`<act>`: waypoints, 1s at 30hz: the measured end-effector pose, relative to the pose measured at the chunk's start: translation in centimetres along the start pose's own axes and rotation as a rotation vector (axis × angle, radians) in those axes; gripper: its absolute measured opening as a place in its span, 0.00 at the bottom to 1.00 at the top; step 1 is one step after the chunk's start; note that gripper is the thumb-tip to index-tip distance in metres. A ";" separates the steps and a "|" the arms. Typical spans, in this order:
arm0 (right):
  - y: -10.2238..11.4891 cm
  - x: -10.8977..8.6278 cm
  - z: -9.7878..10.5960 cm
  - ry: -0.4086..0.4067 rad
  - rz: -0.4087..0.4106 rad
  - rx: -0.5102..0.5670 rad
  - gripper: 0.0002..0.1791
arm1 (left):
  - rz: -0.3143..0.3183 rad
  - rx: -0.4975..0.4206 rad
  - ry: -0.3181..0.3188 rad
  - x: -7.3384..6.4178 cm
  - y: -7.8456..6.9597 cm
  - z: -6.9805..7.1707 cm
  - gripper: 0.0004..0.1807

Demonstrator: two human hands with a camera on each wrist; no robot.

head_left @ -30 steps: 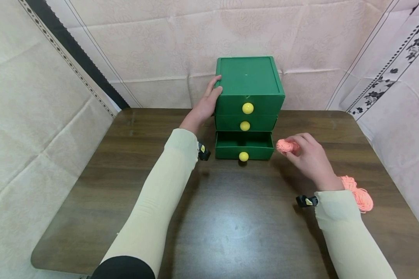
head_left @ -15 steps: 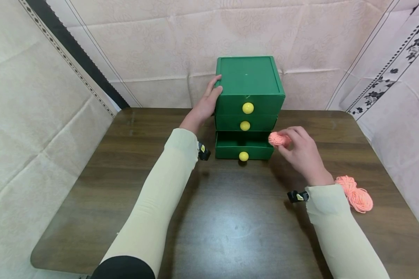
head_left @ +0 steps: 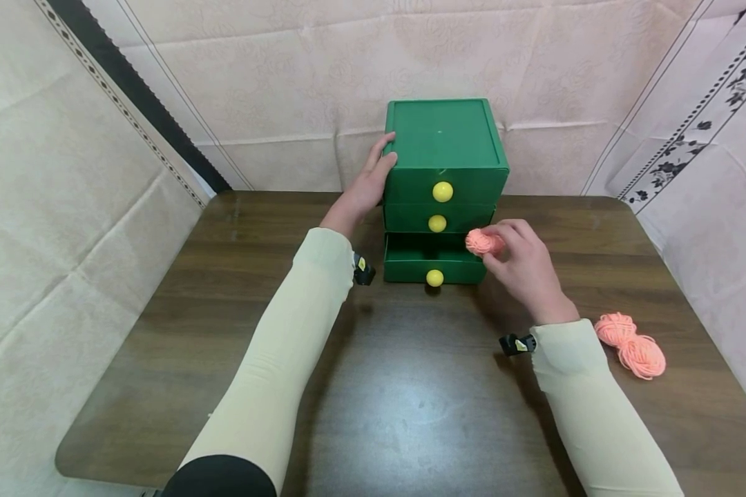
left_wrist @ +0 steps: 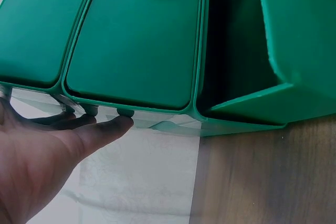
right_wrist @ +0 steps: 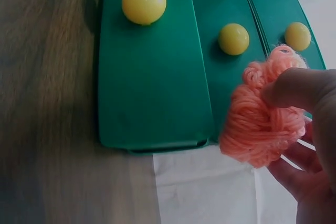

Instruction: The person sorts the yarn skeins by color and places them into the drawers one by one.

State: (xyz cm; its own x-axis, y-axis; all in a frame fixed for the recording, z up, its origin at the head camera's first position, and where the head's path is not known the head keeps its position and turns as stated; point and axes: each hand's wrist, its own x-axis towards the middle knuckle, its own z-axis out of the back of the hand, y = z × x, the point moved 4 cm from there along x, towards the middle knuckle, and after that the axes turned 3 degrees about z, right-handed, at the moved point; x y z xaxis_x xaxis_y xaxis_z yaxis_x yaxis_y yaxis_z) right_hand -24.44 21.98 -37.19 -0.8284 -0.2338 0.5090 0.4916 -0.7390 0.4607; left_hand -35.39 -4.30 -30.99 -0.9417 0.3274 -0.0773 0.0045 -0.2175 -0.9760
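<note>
A green drawer box with yellow knobs stands at the back of the table. Its bottom drawer is pulled out and its two upper drawers are closed. My left hand rests on the box's left side, its fingers fairly straight against the wall in the left wrist view. My right hand pinches a small bundle of coral yarn between thumb and fingers. In the head view that bundle is over the right end of the open drawer; whether it touches the rim, I cannot tell.
Two joined coral yarn bundles lie on the brown wooden table, right of my right forearm. A pale patterned cloth hangs behind and at the sides of the table.
My right hand has moved left with the yarn bundle, from beside the box to over the drawer's right end. The left hand has stayed on the box.
</note>
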 end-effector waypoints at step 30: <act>0.8 0.9 -3.0 0.033 -0.017 0.024 0.17 | 0.025 0.037 0.007 -1.2 -1.0 -0.1 0.28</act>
State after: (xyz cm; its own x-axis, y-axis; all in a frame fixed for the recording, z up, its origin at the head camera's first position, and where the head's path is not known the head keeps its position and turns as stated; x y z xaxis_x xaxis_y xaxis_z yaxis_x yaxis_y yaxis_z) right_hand -25.58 19.34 -38.54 -0.8448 -0.2424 0.4771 0.4834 -0.7280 0.4861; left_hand -34.22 -4.36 -29.99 -0.9390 0.3281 -0.1031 0.0153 -0.2597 -0.9656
